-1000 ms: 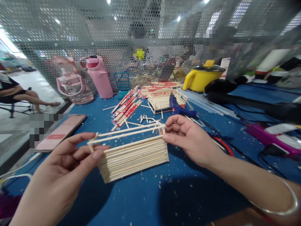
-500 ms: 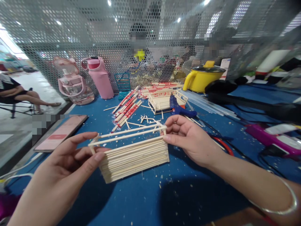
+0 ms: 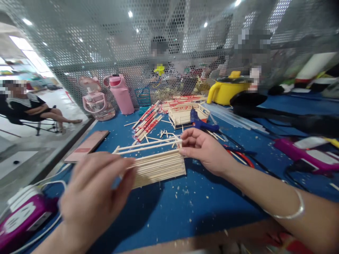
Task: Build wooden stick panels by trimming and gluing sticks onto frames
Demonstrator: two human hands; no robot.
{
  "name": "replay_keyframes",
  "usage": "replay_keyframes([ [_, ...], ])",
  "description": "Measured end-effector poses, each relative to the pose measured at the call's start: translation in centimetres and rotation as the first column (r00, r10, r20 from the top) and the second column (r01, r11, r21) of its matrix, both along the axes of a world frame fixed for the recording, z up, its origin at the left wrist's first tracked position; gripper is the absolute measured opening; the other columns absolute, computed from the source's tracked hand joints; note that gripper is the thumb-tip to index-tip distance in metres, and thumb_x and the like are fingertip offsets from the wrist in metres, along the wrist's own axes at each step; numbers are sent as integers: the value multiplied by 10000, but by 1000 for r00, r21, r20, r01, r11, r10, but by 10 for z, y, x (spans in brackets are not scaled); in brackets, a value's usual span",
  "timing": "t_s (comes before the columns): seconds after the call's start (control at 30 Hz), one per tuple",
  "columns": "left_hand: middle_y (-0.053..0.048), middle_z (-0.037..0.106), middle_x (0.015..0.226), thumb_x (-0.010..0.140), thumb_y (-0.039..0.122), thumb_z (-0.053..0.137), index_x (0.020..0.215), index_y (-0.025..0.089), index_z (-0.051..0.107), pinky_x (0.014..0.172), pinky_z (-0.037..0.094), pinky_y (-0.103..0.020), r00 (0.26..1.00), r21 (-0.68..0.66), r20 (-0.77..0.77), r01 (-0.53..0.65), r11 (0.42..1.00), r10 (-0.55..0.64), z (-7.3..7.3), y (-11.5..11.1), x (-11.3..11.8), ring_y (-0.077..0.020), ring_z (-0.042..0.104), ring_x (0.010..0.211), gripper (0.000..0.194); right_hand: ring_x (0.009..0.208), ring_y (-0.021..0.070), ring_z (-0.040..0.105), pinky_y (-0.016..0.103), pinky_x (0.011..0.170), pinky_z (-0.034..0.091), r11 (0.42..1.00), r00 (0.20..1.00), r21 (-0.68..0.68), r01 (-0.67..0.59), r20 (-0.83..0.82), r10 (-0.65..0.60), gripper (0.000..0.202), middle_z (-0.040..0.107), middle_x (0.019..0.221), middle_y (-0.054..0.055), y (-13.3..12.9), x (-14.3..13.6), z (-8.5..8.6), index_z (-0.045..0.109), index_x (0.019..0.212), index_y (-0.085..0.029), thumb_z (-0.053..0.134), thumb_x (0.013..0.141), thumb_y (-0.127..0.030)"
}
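Covering part of the stick box (image 3: 161, 165), the left hand (image 3: 96, 194) is showing too blurred to tell its grip; the right hand (image 3: 197, 144) is pinching the box's upper right corner, probably steadying it over the table (image 3: 169, 218); beyond, a glue gun (image 3: 202, 124) is pointing upward beside a stick tray (image 3: 181, 120), perhaps avoiding drips.

There at four o'clock, a slim, shiny silver bangle (image 3: 301, 208) curves round the forearm (image 3: 254, 185) behind my right hand (image 3: 205, 150)!

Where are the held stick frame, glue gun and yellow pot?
Held stick frame (image 3: 162, 167), head view: its slatted side.
Glue gun (image 3: 199, 123), head view: its blue body.
Yellow pot (image 3: 229, 94), head view: its side.
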State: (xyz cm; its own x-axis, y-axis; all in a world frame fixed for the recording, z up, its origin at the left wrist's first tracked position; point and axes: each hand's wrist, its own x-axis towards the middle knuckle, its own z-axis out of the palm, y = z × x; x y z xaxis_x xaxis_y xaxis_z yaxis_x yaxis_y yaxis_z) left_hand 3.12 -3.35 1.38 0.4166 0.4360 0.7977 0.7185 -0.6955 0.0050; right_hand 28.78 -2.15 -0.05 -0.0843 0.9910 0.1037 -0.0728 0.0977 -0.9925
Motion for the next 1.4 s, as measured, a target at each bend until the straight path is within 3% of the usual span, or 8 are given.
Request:
replay_keyframes([
  [0.07, -6, 643, 810, 788, 191, 648, 938, 237, 618, 730, 437, -305, 979, 21, -205, 19, 1000, -14, 8, -7, 19, -170, 575, 749, 159, 724, 95, 576, 255, 701, 465, 999, 999, 20, -40, 4, 40, 305, 614, 765, -41, 0, 3, 0, 517, 883, -213, 719, 662, -158],
  [0.2, -12, 628, 689, 879, 286, 521, 964, 233, 656, 550, 379, -271, 910, -16, -384, -179, 984, 159, 16, -18, 50, -167, 566, 606, 168, 693, 100, 586, 264, 693, 464, 988, 989, 57, -143, 54, 140, 328, 632, 737, -45, -1, 8, 1, 519, 911, -216, 715, 660, -140],
  [0.43, 3, 630, 543, 911, 329, 429, 884, 258, 665, 416, 148, -268, 815, -128, -510, -388, 913, 275, 12, -26, 82, -166, 567, 434, 247, 676, 111, 600, 265, 676, 445, 962, 963, 149, -228, 178, 201, 370, 647, 721, -40, -1, 11, 1, 510, 955, -210, 712, 652, -146],
  [0.67, -21, 610, 515, 923, 322, 383, 754, 223, 620, 422, 152, -265, 802, -183, -542, -403, 897, 250, 9, -22, 86, -183, 590, 456, 308, 699, 108, 597, 247, 658, 435, 950, 960, 183, -254, 168, 225, 290, 656, 765, -19, -2, 13, 0, 534, 948, -201, 690, 705, -188],
  [1.17, -12, 590, 489, 915, 295, 398, 740, 226, 608, 408, 159, -263, 825, -209, -521, -372, 904, 219, 8, -20, 84, -183, 583, 434, 282, 593, 90, 517, 228, 548, 410, 954, 964, 267, -136, 259, 65, 193, 578, 685, -23, -2, 10, 4, 580, 767, -183, 669, 754, -353],
  [1.23, -17, 597, 502, 916, 289, 391, 768, 225, 619, 405, 187, -258, 829, -217, -517, -370, 904, 215, 7, -21, 84, -183, 593, 451, 280, 584, 97, 536, 240, 552, 426, 955, 973, 286, -75, 229, 8, 224, 606, 688, -7, 1, 17, 13, 581, 786, -188, 615, 797, -409],
  [1.33, -30, 607, 524, 921, 276, 369, 825, 218, 635, 405, 239, -248, 827, -236, -525, -371, 898, 203, 7, -21, 84, -190, 611, 479, 288, 537, 97, 542, 244, 513, 419, 939, 967, 306, 155, 149, -208, 256, 633, 692, 2, 4, 38, 36, 561, 799, -207, 550, 833, -461],
  [1.4, -35, 607, 527, 925, 273, 354, 837, 218, 637, 403, 270, -247, 824, -241, -530, -373, 896, 200, 7, -22, 84, -203, 621, 490, 301, 514, 97, 535, 246, 488, 404, 935, 922, 278, 221, 253, -293, 233, 636, 684, 1, 0, 55, 48, 551, 769, -214, 571, 816, -442],
])
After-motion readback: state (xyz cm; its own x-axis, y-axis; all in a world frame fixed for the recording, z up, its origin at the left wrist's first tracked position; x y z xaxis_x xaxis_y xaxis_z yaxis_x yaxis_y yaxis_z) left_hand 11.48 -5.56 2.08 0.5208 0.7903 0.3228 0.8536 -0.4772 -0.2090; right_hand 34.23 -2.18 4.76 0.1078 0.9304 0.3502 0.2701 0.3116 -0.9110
